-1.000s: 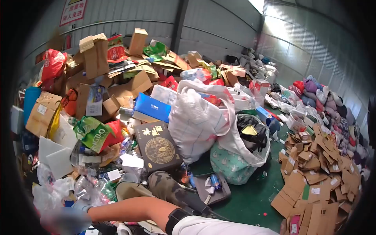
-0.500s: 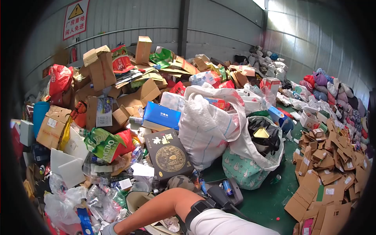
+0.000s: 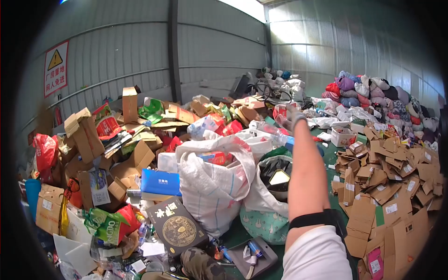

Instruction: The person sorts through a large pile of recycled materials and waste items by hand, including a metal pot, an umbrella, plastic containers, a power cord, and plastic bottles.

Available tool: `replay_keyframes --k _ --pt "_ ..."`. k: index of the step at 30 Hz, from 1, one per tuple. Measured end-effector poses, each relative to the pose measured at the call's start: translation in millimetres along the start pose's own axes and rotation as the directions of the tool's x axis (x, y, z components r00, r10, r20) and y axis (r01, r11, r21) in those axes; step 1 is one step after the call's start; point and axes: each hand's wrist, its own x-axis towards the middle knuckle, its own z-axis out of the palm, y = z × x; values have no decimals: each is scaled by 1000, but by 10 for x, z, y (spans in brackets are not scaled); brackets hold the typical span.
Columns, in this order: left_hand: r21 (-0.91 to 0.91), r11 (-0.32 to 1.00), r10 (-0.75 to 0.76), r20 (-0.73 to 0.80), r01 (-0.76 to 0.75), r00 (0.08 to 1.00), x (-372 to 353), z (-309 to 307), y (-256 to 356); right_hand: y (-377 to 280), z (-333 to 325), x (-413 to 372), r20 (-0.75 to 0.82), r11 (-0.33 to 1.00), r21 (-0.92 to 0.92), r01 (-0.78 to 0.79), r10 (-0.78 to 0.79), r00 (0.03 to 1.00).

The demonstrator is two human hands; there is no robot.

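My right arm stretches up and forward from the lower right, a black strap (image 3: 317, 219) at the elbow. At its far end, my right hand (image 3: 295, 117), in a greyish glove, is small and blurred; its fingers look extended, with nothing visible in them. Beyond it, to the left, a dark boxy object (image 3: 240, 86) with looping black cables (image 3: 268, 92) shows above the heap, apart from the hand. Below the forearm stands a rabbit-print bag (image 3: 263, 224) with a black liner. A large white woven sack (image 3: 205, 186) is beside it. My left hand is out of view.
A mixed heap of cardboard, plastic and bags fills the left, including a black printed box (image 3: 179, 228). A grey tray (image 3: 266, 266) holding a blue can lies near my camouflage-covered knee (image 3: 200, 263). Flattened cardboard (image 3: 387, 186) lies right; stuffed bundles (image 3: 373, 98) stand behind.
My right arm has swung from low left to stretched out forward. The dark object with cables now shows over the back heap. The view has turned right and upward.
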Motion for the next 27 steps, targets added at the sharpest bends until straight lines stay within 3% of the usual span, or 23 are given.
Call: replay_keyframes --k 1,3,4,5,6,7,8,9,11,12,13,14,18,22,24,26,27 --pt "0 1000 -14 12 14 1000 27 68 8 -461 -618 -48 -108 918 -266 -293 273 956" --pt "9 1000 -25 33 24 999 59 154 -14 -873 -1246 -576 -310 890 -354 -286 177 934" --pt "10 1000 -28 44 27 999 76 189 -30 -694 -1690 -555 -269 886 -384 -262 164 949" --pt "11 999 -32 52 31 998 86 215 -57 -329 -2084 -608 -271 937 -284 -203 125 955" --pt "18 999 -33 68 31 997 86 225 -79 -228 -2118 -1178 -290 947 -241 -213 139 947" --pt "22 999 -33 69 31 997 79 218 -83 111 -2397 -1443 -304 918 -162 -363 304 903" --pt "22 999 -31 69 29 997 63 201 -93 458 -2675 -1788 -296 850 -196 -490 425 856" --pt "16 1000 -28 66 27 997 57 186 -92 883 -2915 -2054 -434 758 -201 -620 499 750" --pt "9 1000 -23 59 23 998 -2 109 -114 1696 -3372 -2643 -534 620 -153 -770 604 592" --pt "4 1000 -25 48 25 999 -21 44 -120 1900 -3449 -2995 -463 586 -266 -766 619 634" --pt "-1 1000 -27 32 27 999 -58 -41 -137 2086 -3463 -3249 -493 520 -233 -822 665 561" --pt "-13 999 -35 12 35 999 -85 -153 -158 2337 -3589 -3360 -450 372 -276 -886 765 461" --pt "-52 996 -77 -109 72 991 -226 -723 -291 2166 -2981 -3851 -280 311 -573 -758 796 537" --pt "-130 986 -137 -271 105 953 -445 -1581 -482 2174 -2361 -3767 -102 320 -651 -688 862 497" --pt "-192 976 -164 -345 102 924 -597 -2122 -615 2323 -1925 -3769 42 523 -595 -610 779 626" --pt "-255 963 -188 -408 86 893 -792 -2682 -752 2068 -1215 -3867 178 613 -576 -541 740 649" --pt "-280 957 -191 -426 72 884 -893 -2966 -828 2068 -883 -3901 280 657 -512 -554 737 615"
